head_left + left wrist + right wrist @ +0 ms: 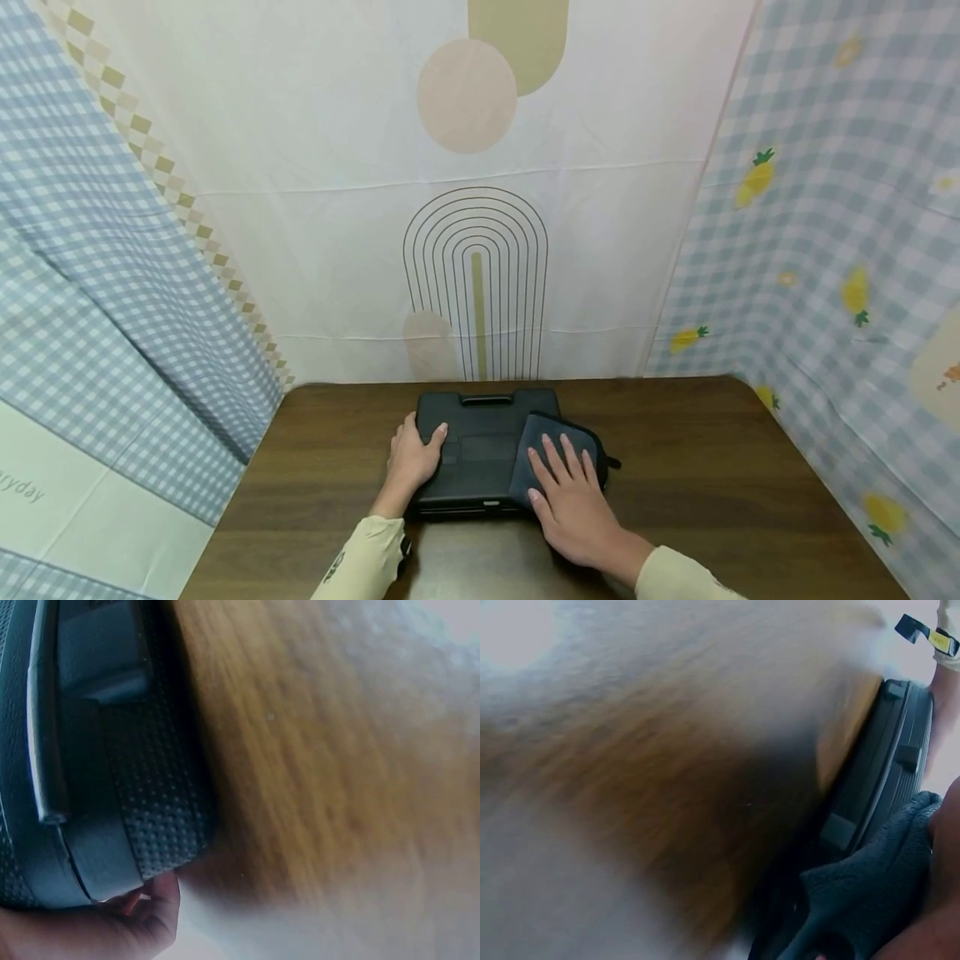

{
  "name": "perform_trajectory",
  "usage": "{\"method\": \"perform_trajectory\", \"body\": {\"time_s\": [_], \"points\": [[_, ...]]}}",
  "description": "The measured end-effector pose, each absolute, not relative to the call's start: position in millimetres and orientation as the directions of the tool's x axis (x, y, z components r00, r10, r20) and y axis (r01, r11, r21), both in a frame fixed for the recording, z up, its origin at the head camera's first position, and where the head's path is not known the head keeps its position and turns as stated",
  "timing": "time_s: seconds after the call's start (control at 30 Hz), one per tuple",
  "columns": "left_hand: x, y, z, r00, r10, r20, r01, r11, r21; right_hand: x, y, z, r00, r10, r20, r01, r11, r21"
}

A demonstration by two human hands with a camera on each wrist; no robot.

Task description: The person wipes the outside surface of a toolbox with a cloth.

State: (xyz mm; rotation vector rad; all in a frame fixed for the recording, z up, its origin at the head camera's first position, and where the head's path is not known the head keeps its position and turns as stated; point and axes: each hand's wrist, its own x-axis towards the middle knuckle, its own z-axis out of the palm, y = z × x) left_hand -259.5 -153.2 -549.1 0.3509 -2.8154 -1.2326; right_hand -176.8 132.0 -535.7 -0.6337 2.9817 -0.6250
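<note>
A black case (483, 458) with a handle at its far edge lies flat on the table. My left hand (412, 454) grips its left side, thumb on the lid and fingers along the edge. In the left wrist view the hand (142, 922) is round a corner of the textured case (161, 817). My right hand (573, 508) presses a grey-blue cloth (534, 433) with black edging and a loop onto the lid's right part, fingers straight and spread. The right wrist view shows the fuzzy cloth (870, 892) hanging over the edge of the case (877, 765).
The brown wooden table (712, 475) extends on both sides of the case. A pale patterned curtain (337, 250) hangs behind it, with checked cloth (750, 292) on the right and more on the left.
</note>
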Motion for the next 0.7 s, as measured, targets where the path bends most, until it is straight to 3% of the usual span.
{"method": "perform_trajectory", "body": {"time_s": [0.3, 0.7], "points": [[-259, -156, -550, -0.975, -0.216, -0.046, -0.183, 0.67, 0.719, -188, 109, -525, -0.87, -0.493, 0.002, -0.467, 0.822, -0.325], [-261, -154, -553, -0.975, -0.218, -0.042, -0.182, 0.674, 0.716, -230, 88, -515, -0.845, -0.531, -0.063, -0.472, 0.796, -0.38]]}}
